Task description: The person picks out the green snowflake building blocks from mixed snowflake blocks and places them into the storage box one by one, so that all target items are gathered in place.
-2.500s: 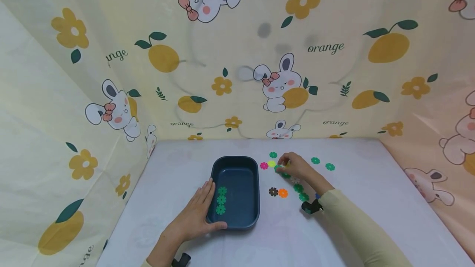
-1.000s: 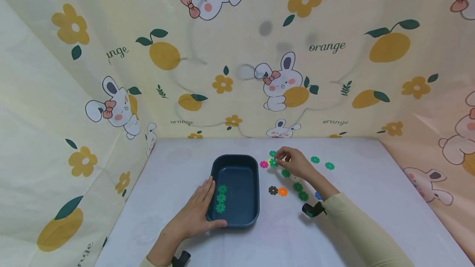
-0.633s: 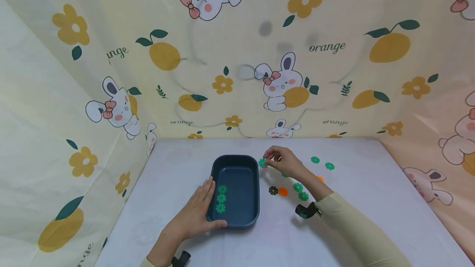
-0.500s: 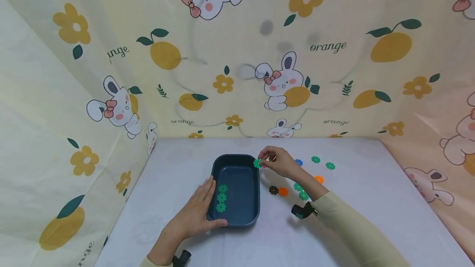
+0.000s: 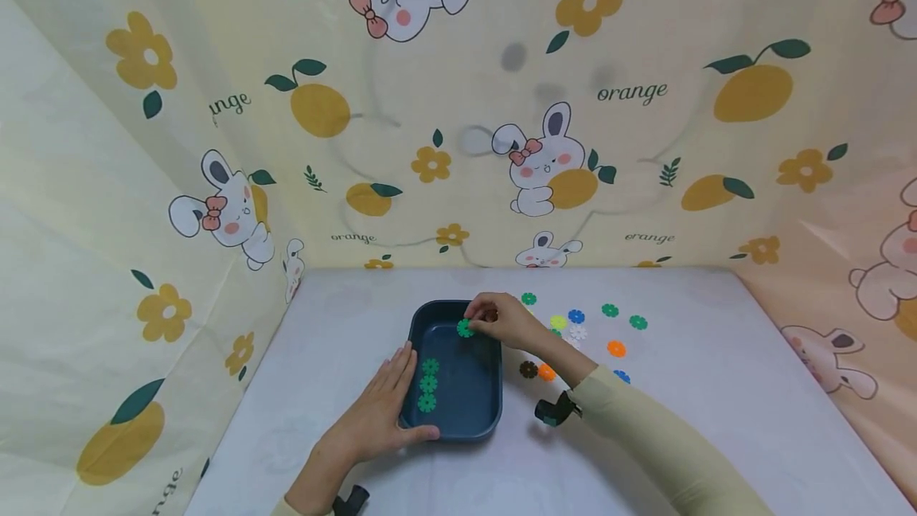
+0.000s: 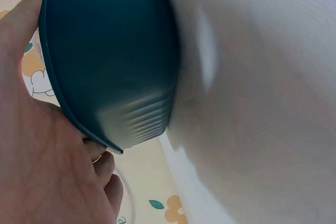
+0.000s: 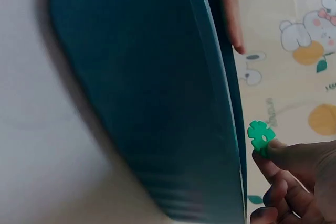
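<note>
Between thumb and forefinger, my right hand (image 5: pixel 512 322) pinches a green flower-shaped interlocking disc (image 5: pixel 464 328). It holds the disc above the far right part of a dark blue rectangular bin (image 5: pixel 494 388). In the right wrist view the green disc (image 7: pixel 260 135) is upright at the fingertips, beyond the bin's rim. My left hand (image 5: pixel 372 412) rests against the bin's left side, fingers straight along the rim and thumb at the near edge. Several green discs (image 5: pixel 428 384) lie in a row along the bin's left inside.
Right of the bin, loose discs lie on the white table (image 5: pixel 688 420): green (image 5: pixel 528 299), yellow (image 5: pixel 558 322), blue (image 5: pixel 576 316), white (image 5: pixel 577 332), orange (image 5: pixel 616 349) and dark brown (image 5: pixel 528 370). A printed curtain (image 5: pixel 401 102) stands behind the table.
The right hand has carried the green disc left from among the loose pieces, across the bin's right rim, to above its inside. The left hand and bin have stayed put.
</note>
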{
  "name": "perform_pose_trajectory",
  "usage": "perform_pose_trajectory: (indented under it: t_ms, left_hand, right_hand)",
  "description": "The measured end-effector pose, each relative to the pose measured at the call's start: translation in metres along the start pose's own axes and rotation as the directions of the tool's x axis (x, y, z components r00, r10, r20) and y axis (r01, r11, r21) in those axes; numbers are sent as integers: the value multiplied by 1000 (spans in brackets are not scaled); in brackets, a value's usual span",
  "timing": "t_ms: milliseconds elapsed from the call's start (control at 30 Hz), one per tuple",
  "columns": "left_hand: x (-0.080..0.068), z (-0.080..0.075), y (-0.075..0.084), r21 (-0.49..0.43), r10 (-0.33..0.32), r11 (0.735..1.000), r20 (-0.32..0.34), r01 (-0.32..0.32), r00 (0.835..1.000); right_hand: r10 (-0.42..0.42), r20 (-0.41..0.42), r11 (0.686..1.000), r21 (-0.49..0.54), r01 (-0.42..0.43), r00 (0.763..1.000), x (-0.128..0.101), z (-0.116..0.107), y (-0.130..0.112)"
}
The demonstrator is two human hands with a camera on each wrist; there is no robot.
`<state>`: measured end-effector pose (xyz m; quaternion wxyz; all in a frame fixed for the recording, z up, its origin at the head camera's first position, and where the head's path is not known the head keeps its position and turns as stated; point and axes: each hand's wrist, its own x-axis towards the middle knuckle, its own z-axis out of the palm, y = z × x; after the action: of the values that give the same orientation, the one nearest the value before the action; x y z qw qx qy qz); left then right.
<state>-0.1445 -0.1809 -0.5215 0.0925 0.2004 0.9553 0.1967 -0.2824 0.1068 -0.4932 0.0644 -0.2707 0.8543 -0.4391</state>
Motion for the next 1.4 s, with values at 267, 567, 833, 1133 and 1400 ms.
perform_pose_trajectory:
  t_ms: [267,567,833,1133,1400]
  left_hand:
    - [-1,0,0,1,26,1000,-4,-26,1000]
    - [-1,0,-1,9,33,999,-12,-33,999]
    - [-1,-1,1,6,40,999,-23,-40,999]
    - [-1,-1,1,10,42,999,-23,-42,999]
    - [-1,-1,0,-1,33,999,-13,-33,999]
  right_hand:
    - [-21,43,1000,4,21,999,13,16,-3]
    - [-19,91,1000,-14,20,996,26,31,-5]
    - [-16,123,999,-47,21,992,34,40,-5]
    - [43,155,997,-67,-33,987,43,49,-1]
    - [59,175,994,-97,-42,983,46,53,2]
